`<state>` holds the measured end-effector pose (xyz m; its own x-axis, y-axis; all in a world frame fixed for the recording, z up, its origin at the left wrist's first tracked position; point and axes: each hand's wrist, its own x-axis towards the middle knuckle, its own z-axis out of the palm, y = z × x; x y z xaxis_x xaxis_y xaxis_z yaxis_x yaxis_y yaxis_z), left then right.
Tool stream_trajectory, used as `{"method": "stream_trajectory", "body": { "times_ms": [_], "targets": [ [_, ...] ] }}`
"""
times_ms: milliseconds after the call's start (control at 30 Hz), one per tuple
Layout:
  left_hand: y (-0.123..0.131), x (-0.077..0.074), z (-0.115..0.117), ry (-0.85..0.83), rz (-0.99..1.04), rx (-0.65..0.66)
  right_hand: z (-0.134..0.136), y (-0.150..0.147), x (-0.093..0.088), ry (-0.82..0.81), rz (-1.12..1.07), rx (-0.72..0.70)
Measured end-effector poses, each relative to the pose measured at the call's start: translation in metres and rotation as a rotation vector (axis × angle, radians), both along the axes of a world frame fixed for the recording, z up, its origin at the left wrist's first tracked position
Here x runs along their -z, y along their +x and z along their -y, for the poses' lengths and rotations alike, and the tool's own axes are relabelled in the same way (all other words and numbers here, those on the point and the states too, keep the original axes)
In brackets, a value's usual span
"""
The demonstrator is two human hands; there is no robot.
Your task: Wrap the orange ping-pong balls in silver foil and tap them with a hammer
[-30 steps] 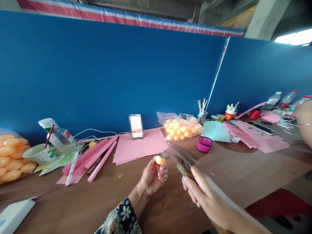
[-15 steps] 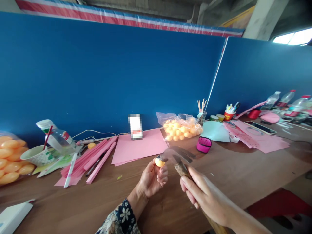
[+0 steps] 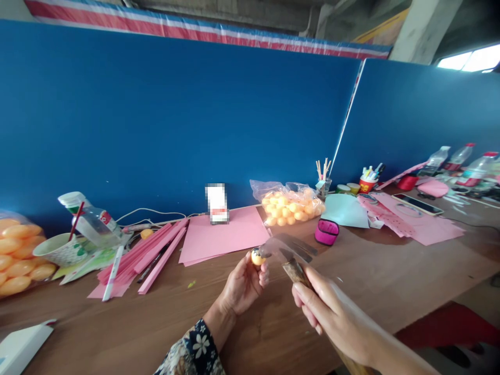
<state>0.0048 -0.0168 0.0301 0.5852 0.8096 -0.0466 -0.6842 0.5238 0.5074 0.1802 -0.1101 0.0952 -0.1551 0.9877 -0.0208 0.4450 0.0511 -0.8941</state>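
Note:
My left hand is closed on a small orange ball, held up over the brown table. My right hand grips the wooden handle of a hammer. The hammer's metal head is blurred by motion and sits right beside the ball, touching or nearly touching it. A floral sleeve covers my left forearm.
Pink paper sheets and pink strips lie behind my hands. A bag of orange balls and a pink case stand at the back, another bag of balls far left, with a bottle and a paper cup. A phone and bottles are at right.
The hammer head has swung in small strokes at the ball, moving left and slightly down to meet it. A person's arm at the far right edge has left the view.

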Motion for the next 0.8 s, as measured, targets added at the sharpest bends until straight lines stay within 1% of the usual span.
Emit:
{"method": "stream_trajectory", "body": {
  "times_ms": [167, 300, 500, 567, 700, 800],
  "targets": [
    [0.000, 0.001, 0.000, 0.013, 0.008, -0.030, 0.002, 0.000, -0.006, 0.008, 0.081, -0.003],
    [0.000, 0.000, 0.002, 0.067, -0.014, -0.042, 0.002, -0.001, -0.004, 0.011, 0.144, -0.009],
    [0.000, 0.003, 0.001, 0.116, -0.090, -0.117, 0.003, 0.000, -0.003, 0.016, 0.140, 0.005],
    [0.000, 0.004, 0.001, 0.125, -0.101, -0.120, 0.001, -0.001, -0.004, 0.012, 0.145, 0.011],
    [0.000, 0.004, 0.000, 0.120, -0.127, -0.115, -0.003, -0.001, -0.007, 0.008, 0.150, 0.010],
    [-0.003, 0.006, -0.004, 0.084, -0.148, -0.178, -0.008, 0.005, -0.011, 0.048, 0.205, 0.030]
  ]
}}
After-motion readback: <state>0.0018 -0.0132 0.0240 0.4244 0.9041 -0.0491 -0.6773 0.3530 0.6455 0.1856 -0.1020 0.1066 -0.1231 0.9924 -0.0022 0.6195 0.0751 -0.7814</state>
